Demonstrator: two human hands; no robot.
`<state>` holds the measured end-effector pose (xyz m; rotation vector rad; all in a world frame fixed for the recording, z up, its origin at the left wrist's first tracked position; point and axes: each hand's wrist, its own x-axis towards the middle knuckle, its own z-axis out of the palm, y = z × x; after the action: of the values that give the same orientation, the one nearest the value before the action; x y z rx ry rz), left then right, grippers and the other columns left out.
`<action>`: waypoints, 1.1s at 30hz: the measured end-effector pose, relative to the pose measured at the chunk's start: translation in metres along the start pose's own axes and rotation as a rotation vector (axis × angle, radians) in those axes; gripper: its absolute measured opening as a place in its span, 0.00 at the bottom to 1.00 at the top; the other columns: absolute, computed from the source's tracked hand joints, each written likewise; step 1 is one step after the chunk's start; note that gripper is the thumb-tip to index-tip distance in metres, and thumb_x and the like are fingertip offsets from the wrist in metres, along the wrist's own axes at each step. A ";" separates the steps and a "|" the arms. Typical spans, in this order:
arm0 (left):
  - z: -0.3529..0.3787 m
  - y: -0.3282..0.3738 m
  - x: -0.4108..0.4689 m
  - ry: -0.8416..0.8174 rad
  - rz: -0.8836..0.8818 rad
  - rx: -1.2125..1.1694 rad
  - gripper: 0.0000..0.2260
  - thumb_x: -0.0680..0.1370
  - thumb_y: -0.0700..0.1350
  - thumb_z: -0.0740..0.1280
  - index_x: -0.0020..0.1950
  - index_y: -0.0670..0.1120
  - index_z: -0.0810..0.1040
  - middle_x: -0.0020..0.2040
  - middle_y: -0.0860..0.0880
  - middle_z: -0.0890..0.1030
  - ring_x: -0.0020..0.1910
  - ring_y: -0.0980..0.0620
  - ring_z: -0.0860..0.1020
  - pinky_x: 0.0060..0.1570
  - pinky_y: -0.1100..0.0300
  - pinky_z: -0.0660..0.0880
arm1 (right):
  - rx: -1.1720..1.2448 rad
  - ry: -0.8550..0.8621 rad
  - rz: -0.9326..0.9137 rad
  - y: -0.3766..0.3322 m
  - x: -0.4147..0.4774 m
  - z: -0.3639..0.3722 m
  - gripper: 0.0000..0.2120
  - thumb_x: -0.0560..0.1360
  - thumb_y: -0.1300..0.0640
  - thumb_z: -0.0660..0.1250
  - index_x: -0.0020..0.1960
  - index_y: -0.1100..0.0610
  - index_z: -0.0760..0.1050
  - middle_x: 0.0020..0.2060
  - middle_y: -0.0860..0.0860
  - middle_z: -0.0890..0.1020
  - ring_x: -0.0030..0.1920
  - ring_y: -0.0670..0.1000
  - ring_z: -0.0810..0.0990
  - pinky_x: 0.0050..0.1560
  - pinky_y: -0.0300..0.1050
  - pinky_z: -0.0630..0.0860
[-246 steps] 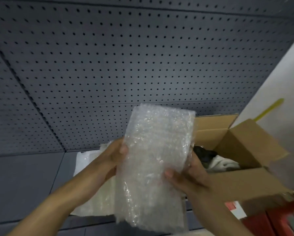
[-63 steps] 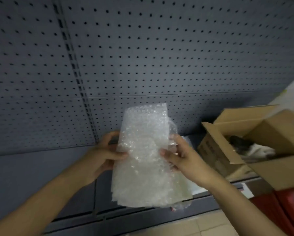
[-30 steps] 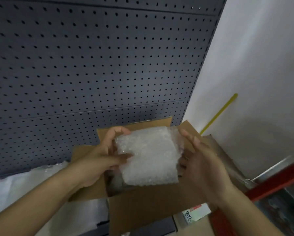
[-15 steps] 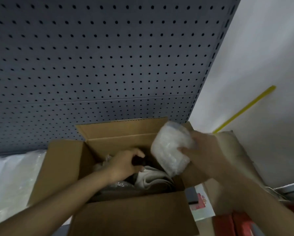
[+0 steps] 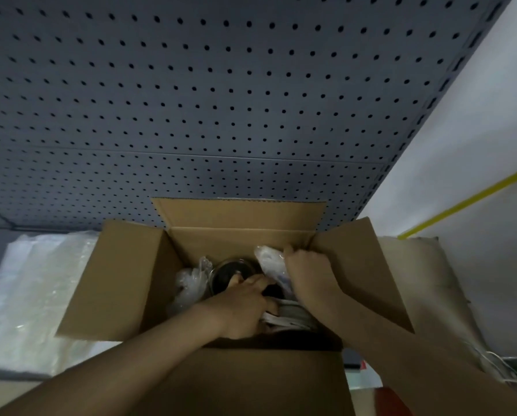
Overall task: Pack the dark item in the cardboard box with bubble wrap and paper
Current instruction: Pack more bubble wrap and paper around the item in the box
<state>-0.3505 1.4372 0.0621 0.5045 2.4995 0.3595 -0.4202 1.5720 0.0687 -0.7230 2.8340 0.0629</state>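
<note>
An open cardboard box (image 5: 122,283) stands in front of me with its flaps spread. Inside lies a dark round item (image 5: 231,273) with a shiny rim. My left hand (image 5: 245,307) reaches into the box and rests against that item, fingers bent. My right hand (image 5: 308,277) is closed on a folded wad of bubble wrap (image 5: 270,265) and presses it down at the box's right inner side. Crumpled clear wrap (image 5: 191,280) fills the left of the item. White paper (image 5: 287,318) lies under my hands.
A stack of bubble wrap sheets (image 5: 35,295) lies on the shelf left of the box. A grey pegboard wall (image 5: 221,100) rises behind. A brown padded bag (image 5: 431,295) leans at the right, by a white wall with a yellow stripe (image 5: 467,202).
The folded bubble wrap went from above the box down into it with my right hand. My left hand has let go of the wrap and reached onto the dark item.
</note>
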 end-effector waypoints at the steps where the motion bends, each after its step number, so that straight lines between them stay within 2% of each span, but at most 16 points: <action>1: -0.001 0.000 -0.002 0.007 -0.002 -0.018 0.15 0.80 0.51 0.61 0.66 0.55 0.73 0.79 0.49 0.52 0.77 0.46 0.48 0.73 0.45 0.44 | 0.015 -0.050 0.002 -0.001 0.002 0.007 0.11 0.77 0.61 0.60 0.59 0.60 0.71 0.53 0.58 0.82 0.52 0.57 0.81 0.44 0.47 0.73; 3: -0.003 0.000 -0.004 0.004 -0.018 -0.042 0.15 0.80 0.50 0.61 0.67 0.54 0.74 0.78 0.49 0.52 0.76 0.44 0.50 0.73 0.48 0.48 | -0.004 -0.144 0.002 -0.003 0.005 0.019 0.12 0.78 0.59 0.59 0.60 0.61 0.72 0.55 0.59 0.80 0.54 0.58 0.79 0.49 0.48 0.71; 6: -0.005 -0.004 -0.003 0.010 0.002 -0.049 0.16 0.81 0.49 0.59 0.69 0.53 0.72 0.78 0.47 0.54 0.75 0.42 0.51 0.74 0.49 0.47 | -0.101 -0.289 -0.111 0.002 0.012 0.025 0.18 0.78 0.51 0.59 0.65 0.55 0.67 0.59 0.56 0.78 0.59 0.58 0.76 0.60 0.51 0.66; 8: -0.005 -0.007 -0.001 0.006 0.025 -0.036 0.16 0.81 0.47 0.59 0.70 0.51 0.71 0.78 0.46 0.54 0.76 0.43 0.52 0.74 0.51 0.47 | 0.020 -0.497 -0.167 0.003 0.017 0.014 0.22 0.79 0.54 0.57 0.72 0.53 0.60 0.67 0.57 0.72 0.65 0.59 0.72 0.67 0.52 0.63; 10: -0.002 -0.010 0.003 0.011 0.040 -0.044 0.17 0.81 0.46 0.59 0.70 0.49 0.71 0.77 0.45 0.56 0.74 0.43 0.56 0.73 0.52 0.52 | 0.035 -0.605 -0.204 0.001 0.021 0.005 0.28 0.79 0.60 0.56 0.76 0.50 0.50 0.72 0.57 0.66 0.67 0.58 0.68 0.69 0.50 0.62; 11: -0.002 -0.011 0.004 0.014 0.044 -0.058 0.17 0.81 0.45 0.59 0.71 0.48 0.70 0.77 0.45 0.57 0.73 0.42 0.59 0.72 0.52 0.57 | -0.036 -0.584 -0.204 0.000 0.023 0.006 0.29 0.79 0.59 0.55 0.76 0.49 0.48 0.71 0.58 0.67 0.66 0.59 0.69 0.68 0.50 0.63; 13: 0.001 -0.013 0.007 0.029 0.048 -0.058 0.19 0.81 0.45 0.60 0.72 0.47 0.67 0.76 0.44 0.58 0.71 0.41 0.62 0.71 0.50 0.61 | -0.223 -0.501 -0.172 -0.008 0.024 0.005 0.25 0.80 0.56 0.53 0.75 0.50 0.53 0.66 0.60 0.71 0.64 0.60 0.69 0.67 0.51 0.64; 16: -0.003 -0.012 0.000 0.083 0.055 -0.031 0.20 0.81 0.45 0.60 0.73 0.47 0.66 0.76 0.43 0.60 0.72 0.42 0.61 0.72 0.51 0.58 | -0.416 -0.402 -0.081 -0.018 0.011 -0.001 0.24 0.79 0.51 0.56 0.73 0.52 0.57 0.68 0.59 0.66 0.67 0.60 0.63 0.68 0.52 0.62; 18: -0.010 -0.010 -0.017 0.196 0.058 -0.046 0.19 0.81 0.44 0.59 0.73 0.47 0.67 0.75 0.45 0.63 0.72 0.44 0.62 0.72 0.53 0.55 | -0.383 -0.300 -0.067 -0.019 0.002 -0.017 0.21 0.78 0.50 0.59 0.69 0.54 0.64 0.66 0.58 0.69 0.67 0.59 0.64 0.67 0.52 0.64; 20: -0.018 -0.012 -0.046 0.367 0.077 -0.108 0.16 0.81 0.46 0.59 0.69 0.49 0.71 0.70 0.47 0.69 0.67 0.47 0.67 0.70 0.55 0.62 | -0.267 -0.177 -0.074 -0.021 -0.008 -0.034 0.16 0.77 0.49 0.59 0.63 0.54 0.70 0.62 0.55 0.74 0.63 0.56 0.69 0.63 0.49 0.69; 22: -0.027 -0.018 -0.085 0.556 0.062 -0.147 0.13 0.80 0.46 0.60 0.63 0.51 0.76 0.62 0.52 0.76 0.60 0.53 0.73 0.60 0.62 0.67 | -0.060 -0.072 -0.113 -0.034 -0.020 -0.055 0.13 0.79 0.47 0.57 0.58 0.51 0.73 0.57 0.51 0.78 0.57 0.51 0.74 0.52 0.40 0.72; 24: -0.035 -0.033 -0.129 0.729 -0.057 -0.174 0.10 0.80 0.47 0.60 0.58 0.54 0.78 0.56 0.56 0.79 0.53 0.59 0.75 0.53 0.68 0.69 | 0.122 0.015 -0.161 -0.061 -0.032 -0.077 0.14 0.79 0.46 0.54 0.56 0.48 0.74 0.51 0.47 0.80 0.49 0.47 0.77 0.39 0.36 0.69; 28: -0.034 -0.084 -0.215 1.094 -0.437 -0.339 0.09 0.79 0.46 0.60 0.52 0.51 0.80 0.48 0.57 0.82 0.45 0.60 0.79 0.47 0.67 0.74 | 0.377 0.049 -0.387 -0.138 -0.068 -0.108 0.13 0.80 0.46 0.51 0.58 0.42 0.72 0.53 0.41 0.77 0.53 0.43 0.75 0.53 0.42 0.74; 30: -0.021 -0.120 -0.249 1.159 -0.624 -0.347 0.08 0.78 0.39 0.63 0.50 0.49 0.80 0.45 0.55 0.83 0.43 0.57 0.80 0.45 0.63 0.76 | 0.531 0.029 -0.509 -0.182 -0.089 -0.110 0.12 0.79 0.45 0.53 0.55 0.41 0.73 0.49 0.38 0.75 0.51 0.41 0.74 0.53 0.40 0.75; 32: 0.002 -0.160 -0.274 1.147 -0.770 -0.370 0.09 0.77 0.37 0.64 0.50 0.48 0.80 0.47 0.52 0.83 0.44 0.53 0.81 0.45 0.59 0.76 | 0.651 -0.049 -0.589 -0.226 -0.106 -0.100 0.12 0.75 0.43 0.56 0.55 0.41 0.74 0.49 0.37 0.75 0.47 0.36 0.73 0.48 0.28 0.71; 33: 0.018 -0.182 -0.283 1.125 -0.830 -0.393 0.09 0.76 0.37 0.65 0.51 0.47 0.80 0.49 0.50 0.83 0.45 0.51 0.81 0.45 0.59 0.75 | 0.707 -0.106 -0.628 -0.249 -0.111 -0.092 0.13 0.73 0.43 0.57 0.56 0.40 0.73 0.53 0.35 0.74 0.47 0.32 0.72 0.49 0.24 0.69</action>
<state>-0.1715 1.1572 0.1163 -1.1879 3.1761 0.9249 -0.2247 1.3969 0.1858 -1.2941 2.1504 -0.9015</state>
